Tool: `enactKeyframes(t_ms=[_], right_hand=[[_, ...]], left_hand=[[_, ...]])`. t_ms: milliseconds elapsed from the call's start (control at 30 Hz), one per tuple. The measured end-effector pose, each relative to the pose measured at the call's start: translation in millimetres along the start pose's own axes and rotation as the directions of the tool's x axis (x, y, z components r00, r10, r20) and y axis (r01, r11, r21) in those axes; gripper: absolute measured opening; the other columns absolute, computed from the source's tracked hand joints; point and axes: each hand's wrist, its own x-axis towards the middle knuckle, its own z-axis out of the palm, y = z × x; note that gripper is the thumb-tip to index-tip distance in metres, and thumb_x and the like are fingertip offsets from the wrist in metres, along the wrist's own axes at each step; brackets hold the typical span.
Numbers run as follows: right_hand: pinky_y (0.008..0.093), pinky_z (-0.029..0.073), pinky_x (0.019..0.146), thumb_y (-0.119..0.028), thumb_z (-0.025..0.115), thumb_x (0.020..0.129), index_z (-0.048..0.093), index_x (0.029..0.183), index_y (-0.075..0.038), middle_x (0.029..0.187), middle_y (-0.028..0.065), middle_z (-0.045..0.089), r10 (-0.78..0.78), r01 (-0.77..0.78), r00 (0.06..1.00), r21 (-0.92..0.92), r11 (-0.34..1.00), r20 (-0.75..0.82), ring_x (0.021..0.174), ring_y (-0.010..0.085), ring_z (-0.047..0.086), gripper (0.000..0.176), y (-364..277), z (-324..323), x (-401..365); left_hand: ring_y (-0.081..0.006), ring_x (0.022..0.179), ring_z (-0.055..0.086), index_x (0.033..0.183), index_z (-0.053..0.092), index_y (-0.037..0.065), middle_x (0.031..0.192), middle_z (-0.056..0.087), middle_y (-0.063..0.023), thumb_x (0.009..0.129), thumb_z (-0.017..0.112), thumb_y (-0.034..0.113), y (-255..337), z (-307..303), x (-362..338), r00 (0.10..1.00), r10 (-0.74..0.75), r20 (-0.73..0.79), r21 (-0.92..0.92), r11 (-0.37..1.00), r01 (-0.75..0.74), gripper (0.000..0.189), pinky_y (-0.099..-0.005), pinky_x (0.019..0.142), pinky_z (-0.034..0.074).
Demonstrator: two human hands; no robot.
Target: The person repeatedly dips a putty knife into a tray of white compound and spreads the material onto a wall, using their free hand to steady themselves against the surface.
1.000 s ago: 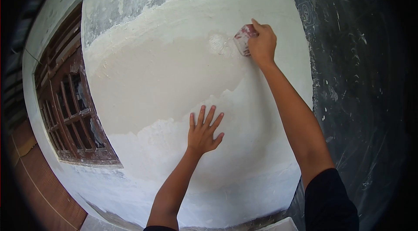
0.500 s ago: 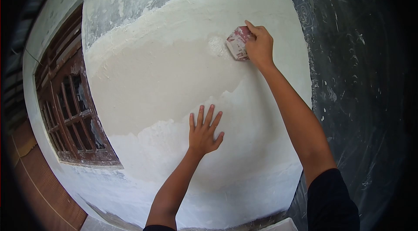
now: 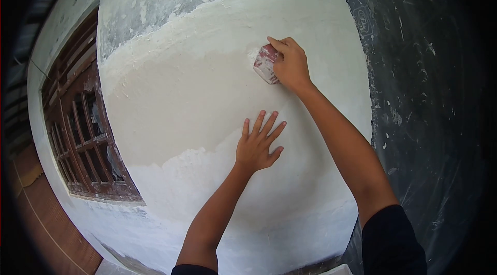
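Observation:
My right hand (image 3: 293,67) grips a red putty scraper (image 3: 265,67), its face smeared with white. The blade lies against the wall (image 3: 331,135), and a small lumpy patch of white putty (image 3: 252,56) shows at its left edge. To the left spreads a damp, darker beige band of putty (image 3: 176,101). Lower down, my left hand (image 3: 259,146) is open with its fingers spread, seemingly flat on the wall. It holds nothing. The scraper's handle is mostly hidden by my right hand.
A brown wooden window (image 3: 88,135) with barred panes is set in the wall at the left. Rough grey-green wall (image 3: 155,3) runs along the top. A dark, white-spattered surface (image 3: 424,119) borders the right. A white container's edge (image 3: 339,270) shows at the bottom.
My right hand has drawn the scraper left and slightly down, covering part of the putty patch. My left hand has shifted right and a little up. The damp band's lower right edge looks smoother.

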Motion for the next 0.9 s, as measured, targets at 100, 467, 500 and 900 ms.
enactKeyframes(t_ms=[100, 467, 500, 900], right_hand=[[0.0377, 0.049, 0.088, 0.006, 0.052, 0.075, 0.067, 0.118, -0.008, 0.106, 0.0150, 0.063, 0.125, -0.127, 0.990, -0.017, 0.992, -0.057, 0.100, 0.0308, 0.061, 0.048, 6, -3, 1], [0.0372, 0.049, 0.088, 0.006, 0.052, 0.077, 0.067, 0.118, -0.009, 0.107, 0.0123, 0.062, 0.145, -0.151, 0.984, -0.054, 0.987, -0.103, 0.100, 0.0292, 0.061, 0.046, 5, -14, 5], [0.0373, 0.049, 0.087, 0.006, 0.052, 0.077, 0.067, 0.118, -0.009, 0.107, 0.0121, 0.062, 0.146, -0.153, 0.984, -0.060, 0.986, -0.102, 0.100, 0.0292, 0.061, 0.046, 4, -15, 5], [0.0366, 0.049, 0.088, 0.004, 0.056, 0.074, 0.067, 0.117, -0.007, 0.105, 0.0164, 0.062, 0.096, -0.111, 0.989, -0.144, 0.983, -0.110, 0.099, 0.0317, 0.062, 0.046, 9, -9, 7]], left_hand=[[-0.0320, 0.146, 0.019, 0.145, 0.041, 0.032, 0.159, 0.022, -0.0043, 0.087, 0.051, 0.053, -1, 0, -1, 0.999, 0.023, 0.038, 0.031, 0.999, -0.024, 0.062, -0.0647, 0.110, 0.015], [-0.0444, 0.144, 0.012, 0.147, 0.037, 0.030, 0.158, 0.019, -0.0135, 0.084, 0.051, 0.059, 1, 3, 5, 0.999, 0.043, 0.011, 0.035, 0.998, -0.044, 0.071, -0.0706, 0.105, 0.014], [-0.0444, 0.144, 0.012, 0.147, 0.037, 0.030, 0.158, 0.019, -0.0135, 0.084, 0.051, 0.059, 2, 4, 6, 0.999, 0.044, 0.010, 0.034, 0.998, -0.045, 0.071, -0.0706, 0.105, 0.014], [-0.0381, 0.146, 0.015, 0.149, 0.033, 0.025, 0.158, 0.018, -0.0144, 0.086, 0.051, 0.056, 21, 11, 18, 1.000, -0.008, -0.008, 0.010, 1.000, 0.008, 0.073, -0.0666, 0.108, 0.013]])
